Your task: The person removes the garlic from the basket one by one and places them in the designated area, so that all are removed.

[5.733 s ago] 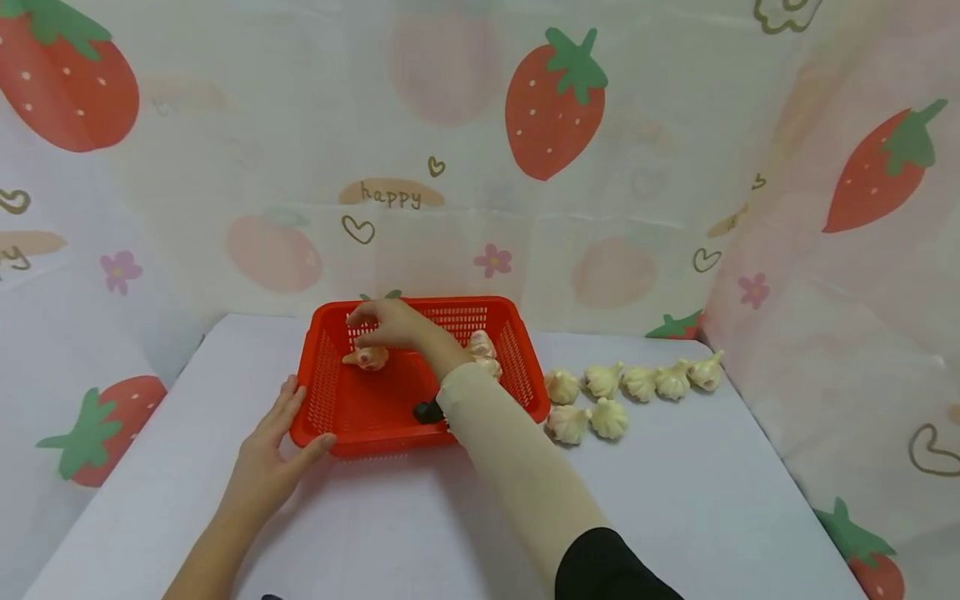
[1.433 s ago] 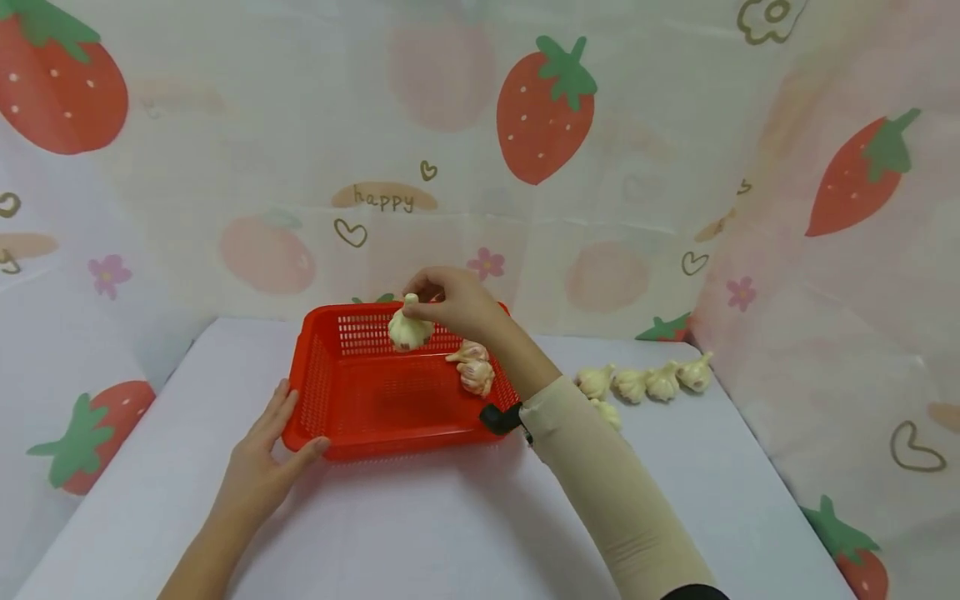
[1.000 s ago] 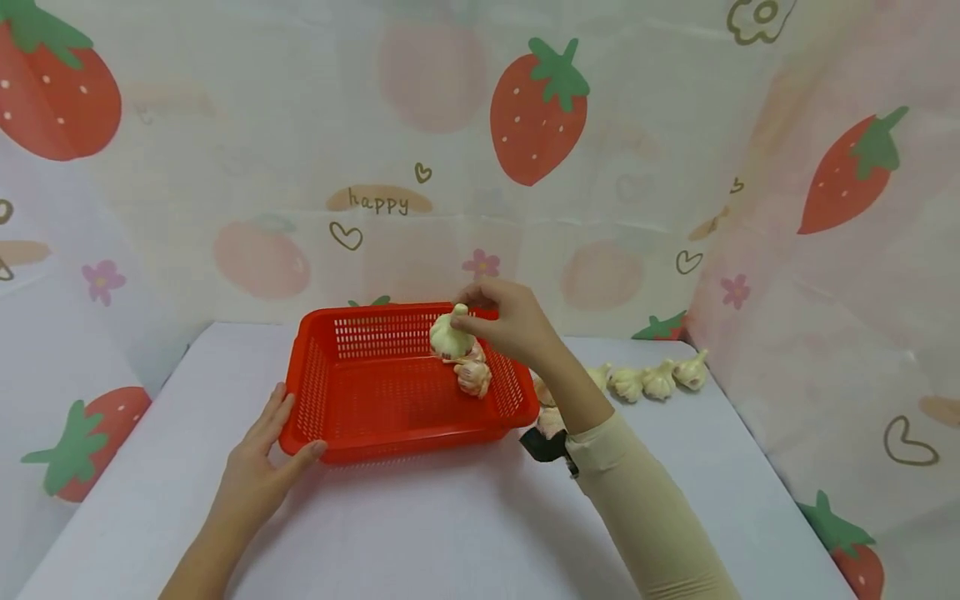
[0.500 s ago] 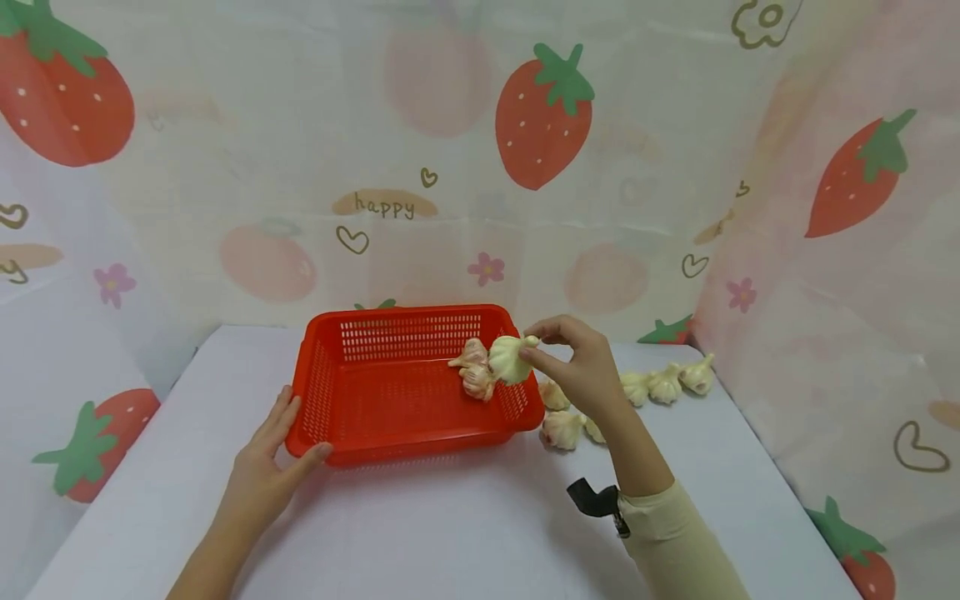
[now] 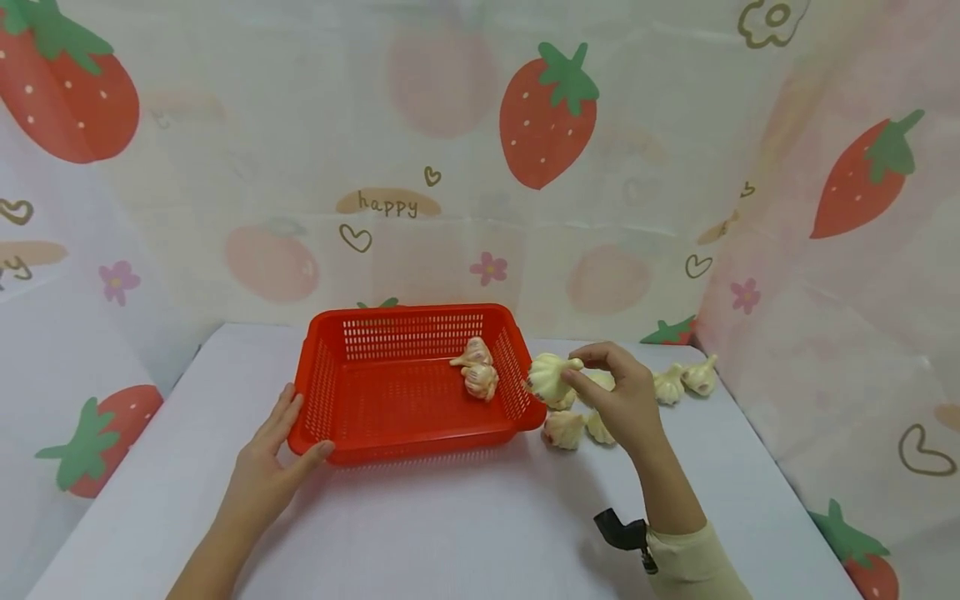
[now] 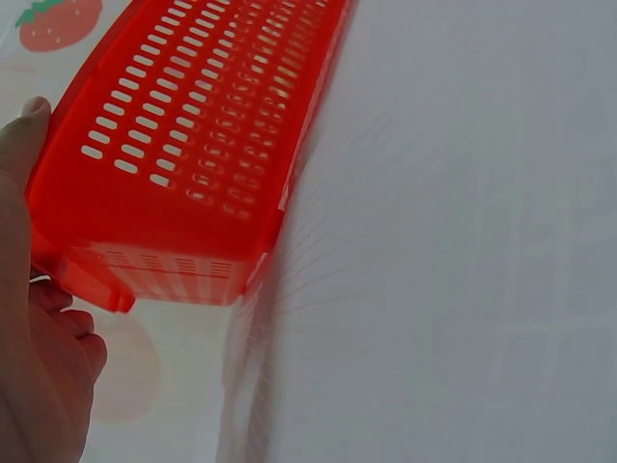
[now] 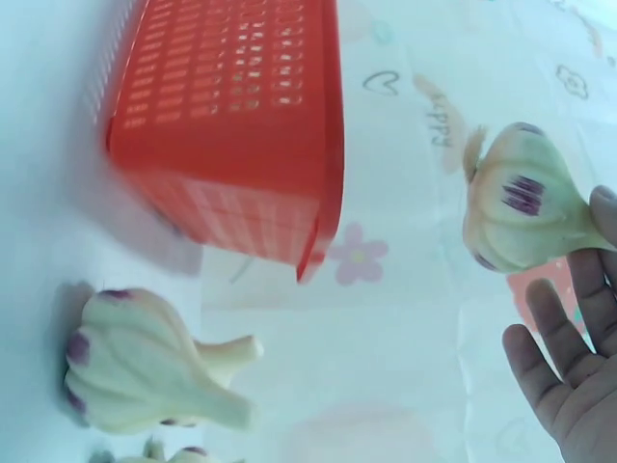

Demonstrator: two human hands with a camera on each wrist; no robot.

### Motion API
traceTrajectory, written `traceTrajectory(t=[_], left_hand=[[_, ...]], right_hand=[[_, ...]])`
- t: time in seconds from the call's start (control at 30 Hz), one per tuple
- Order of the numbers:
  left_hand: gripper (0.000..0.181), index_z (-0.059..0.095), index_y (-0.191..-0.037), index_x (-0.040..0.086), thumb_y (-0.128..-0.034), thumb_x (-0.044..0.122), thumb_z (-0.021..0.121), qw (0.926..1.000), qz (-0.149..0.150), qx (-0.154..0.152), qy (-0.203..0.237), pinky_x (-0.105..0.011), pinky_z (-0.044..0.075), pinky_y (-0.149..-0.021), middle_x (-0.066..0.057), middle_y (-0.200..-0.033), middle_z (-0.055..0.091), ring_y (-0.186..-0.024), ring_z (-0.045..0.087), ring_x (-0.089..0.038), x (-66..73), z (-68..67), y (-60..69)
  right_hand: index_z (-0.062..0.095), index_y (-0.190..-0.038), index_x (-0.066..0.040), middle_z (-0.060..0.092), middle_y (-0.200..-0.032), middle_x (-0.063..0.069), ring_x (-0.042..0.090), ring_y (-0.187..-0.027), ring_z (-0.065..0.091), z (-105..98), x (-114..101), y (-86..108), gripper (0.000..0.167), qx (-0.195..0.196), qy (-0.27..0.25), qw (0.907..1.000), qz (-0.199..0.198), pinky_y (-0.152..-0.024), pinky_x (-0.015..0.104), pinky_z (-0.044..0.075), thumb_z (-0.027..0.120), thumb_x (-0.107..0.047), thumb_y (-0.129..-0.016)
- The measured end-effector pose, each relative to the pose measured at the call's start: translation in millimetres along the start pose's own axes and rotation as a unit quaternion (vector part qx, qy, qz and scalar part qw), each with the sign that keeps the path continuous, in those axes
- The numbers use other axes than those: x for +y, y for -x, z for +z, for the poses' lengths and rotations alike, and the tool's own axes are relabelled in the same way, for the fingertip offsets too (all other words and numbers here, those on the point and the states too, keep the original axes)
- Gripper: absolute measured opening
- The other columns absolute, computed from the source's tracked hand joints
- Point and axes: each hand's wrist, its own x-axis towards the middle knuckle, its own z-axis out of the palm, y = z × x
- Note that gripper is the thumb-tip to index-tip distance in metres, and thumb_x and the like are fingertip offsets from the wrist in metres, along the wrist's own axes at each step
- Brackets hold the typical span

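A red plastic basket (image 5: 420, 447) with slotted walls sits on the table, holding two pinkish garlic bulbs (image 5: 480, 382) at its right end. My left hand (image 5: 262, 477) grips its front left corner, thumb on the rim and fingers on the end; in the left wrist view the fingers curl below the basket's handle (image 6: 96, 285). Just outside the right rim, my right hand (image 5: 626, 404) pinches a pale garlic bulb (image 5: 546, 377) by its stem, held in the air. Purple streaks mark this bulb (image 7: 525, 198) in the right wrist view, where the other fingers are spread.
Several garlic bulbs stand on the white table right of the basket: a front one (image 5: 564, 429) near the rim, a back row ending with a bulb (image 5: 701, 377) at far right. The right hand partly hides some. Strawberry-print cloth (image 5: 480, 125) hangs behind and at both sides.
My right hand has carried the pale garlic bulb rightward from above the basket to beyond its right rim, lowering slightly. The bulb formerly at the basket's left is gone from there. My left hand stays put.
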Motion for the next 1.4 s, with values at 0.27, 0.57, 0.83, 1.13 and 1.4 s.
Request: traceTrajectory(t=[0.27, 0.57, 0.83, 1.13, 1.4], left_hand=[[0.089, 0.029, -0.163, 0.016, -0.0921, 0.045, 0.075, 1.0, 0.006, -0.001, 0.0, -0.068, 0.042, -0.107, 0.003, -0.171, 0.019, -0.156, 0.024, -0.033, 3.6, -2.6, -1.6], [0.09, 0.027, -0.163, 0.016, -0.0924, 0.047, 0.074, 1.0, -0.004, -0.008, -0.003, -0.069, 0.042, -0.105, -0.001, -0.171, 0.019, -0.156, 0.024, -0.035, 4.9, -1.6, 0.0], [0.09, 0.028, -0.163, 0.015, -0.092, 0.044, 0.075, 1.0, 0.005, -0.006, 0.0, -0.068, 0.042, -0.106, -0.003, -0.171, 0.021, -0.156, 0.024, -0.034, 5.2, -0.5, 0.4], [0.09, 0.027, -0.163, 0.017, -0.0923, 0.045, 0.075, 1.0, 0.001, -0.007, 0.001, -0.069, 0.041, -0.106, 0.002, -0.171, 0.018, -0.156, 0.023, -0.034, 6.6, -3.4, -2.0], [0.09, 0.027, -0.163, 0.019, -0.0919, 0.042, 0.076, 0.9999, 0.009, 0.0, 0.008, -0.068, 0.041, -0.105, 0.0, -0.171, 0.019, -0.156, 0.024, -0.034, 2.2, -1.3, 1.3]], right_hand=[[0.073, -0.106, -0.01, 0.073, -0.108, 0.003, 0.005, -0.103, 0.064, -19.9, 15.1, 2.8, 0.02, 0.023, -0.002, 0.9997, 0.009, -0.096, 0.022, 0.05, 0.082, -0.016, -0.089], [0.073, -0.111, -0.01, 0.072, -0.116, 0.006, 0.004, -0.106, 0.062, -40.3, 34.0, 4.9, 0.028, 0.033, 0.032, 0.9962, 0.073, -0.097, 0.023, 0.048, 0.081, -0.026, -0.09], [0.072, -0.114, -0.007, 0.069, -0.116, 0.002, 0.003, -0.104, 0.061, -66.9, 53.1, 5.5, 0.034, 0.043, 0.064, 0.9914, 0.106, -0.099, 0.035, 0.049, 0.08, -0.031, -0.091], [0.072, -0.113, -0.008, 0.07, -0.115, 0.0, 0.002, -0.098, 0.063, -90.6, 70.1, 6.6, 0.035, 0.068, 0.074, 0.9858, 0.134, -0.08, 0.015, 0.052, 0.082, -0.032, -0.089], [0.072, -0.112, 0.0, 0.068, -0.099, -0.013, -0.006, -0.088, 0.064, -98.7, 96.0, 17.3, 0.035, 0.078, 0.073, 0.9817, 0.158, -0.073, 0.009, 0.053, 0.083, -0.023, -0.088]])
